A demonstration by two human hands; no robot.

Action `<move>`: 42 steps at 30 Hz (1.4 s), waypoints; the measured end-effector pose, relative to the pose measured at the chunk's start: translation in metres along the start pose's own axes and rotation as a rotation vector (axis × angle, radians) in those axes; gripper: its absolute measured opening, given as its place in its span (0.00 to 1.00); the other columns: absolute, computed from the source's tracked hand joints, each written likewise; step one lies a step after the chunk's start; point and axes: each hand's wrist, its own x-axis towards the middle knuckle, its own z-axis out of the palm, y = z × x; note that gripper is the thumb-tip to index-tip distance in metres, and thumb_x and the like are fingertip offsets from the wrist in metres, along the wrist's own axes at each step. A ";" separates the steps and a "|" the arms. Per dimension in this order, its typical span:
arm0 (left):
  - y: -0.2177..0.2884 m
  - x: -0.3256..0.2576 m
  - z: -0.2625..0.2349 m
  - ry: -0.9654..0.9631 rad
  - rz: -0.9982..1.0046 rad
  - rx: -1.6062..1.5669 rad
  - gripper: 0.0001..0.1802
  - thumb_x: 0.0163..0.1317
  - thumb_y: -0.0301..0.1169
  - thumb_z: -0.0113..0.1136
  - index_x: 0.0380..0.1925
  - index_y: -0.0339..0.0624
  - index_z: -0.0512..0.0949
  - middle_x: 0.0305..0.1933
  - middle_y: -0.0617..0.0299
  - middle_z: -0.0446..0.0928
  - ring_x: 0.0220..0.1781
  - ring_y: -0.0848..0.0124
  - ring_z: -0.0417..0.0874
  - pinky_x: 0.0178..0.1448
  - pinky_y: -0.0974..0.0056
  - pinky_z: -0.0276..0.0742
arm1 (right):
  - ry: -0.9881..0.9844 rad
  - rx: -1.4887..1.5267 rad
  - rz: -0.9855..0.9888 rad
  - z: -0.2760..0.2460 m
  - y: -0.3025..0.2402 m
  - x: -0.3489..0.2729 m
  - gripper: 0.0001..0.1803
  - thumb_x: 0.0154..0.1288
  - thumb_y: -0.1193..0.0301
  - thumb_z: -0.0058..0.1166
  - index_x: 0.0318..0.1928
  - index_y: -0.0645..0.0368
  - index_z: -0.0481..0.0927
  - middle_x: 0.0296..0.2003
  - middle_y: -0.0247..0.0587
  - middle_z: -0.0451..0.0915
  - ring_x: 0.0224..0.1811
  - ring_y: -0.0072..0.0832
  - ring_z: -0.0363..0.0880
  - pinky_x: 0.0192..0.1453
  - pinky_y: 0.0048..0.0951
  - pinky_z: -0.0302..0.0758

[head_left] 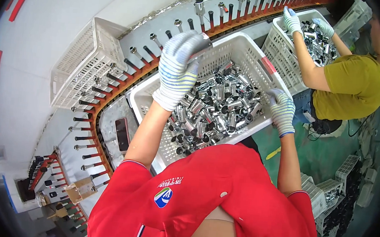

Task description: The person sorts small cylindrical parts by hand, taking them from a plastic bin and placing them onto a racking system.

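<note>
Chrome cylinders are looking slick, best barrel-gripped; left hand clutching blurred piece, right hand touching crate, grip unclear.

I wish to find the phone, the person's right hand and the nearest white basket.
Phone (122,134): head view, middle of its dark screen.
Right hand (282,110): head view, back of the striped glove.
White basket (244,50): head view, inner far wall.

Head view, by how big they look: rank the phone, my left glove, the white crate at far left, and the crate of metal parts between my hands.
1. Crate of metal parts
2. White crate at far left
3. Left glove, enlarged by nearness
4. Phone
</note>
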 end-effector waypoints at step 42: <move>-0.037 0.030 0.083 -1.107 -0.053 -0.176 0.25 0.69 0.47 0.73 0.59 0.45 0.88 0.52 0.48 0.91 0.56 0.53 0.92 0.64 0.55 0.85 | -0.108 -0.018 0.081 0.006 -0.002 0.013 0.13 0.67 0.70 0.59 0.48 0.50 0.92 0.48 0.44 0.91 0.51 0.47 0.90 0.60 0.48 0.84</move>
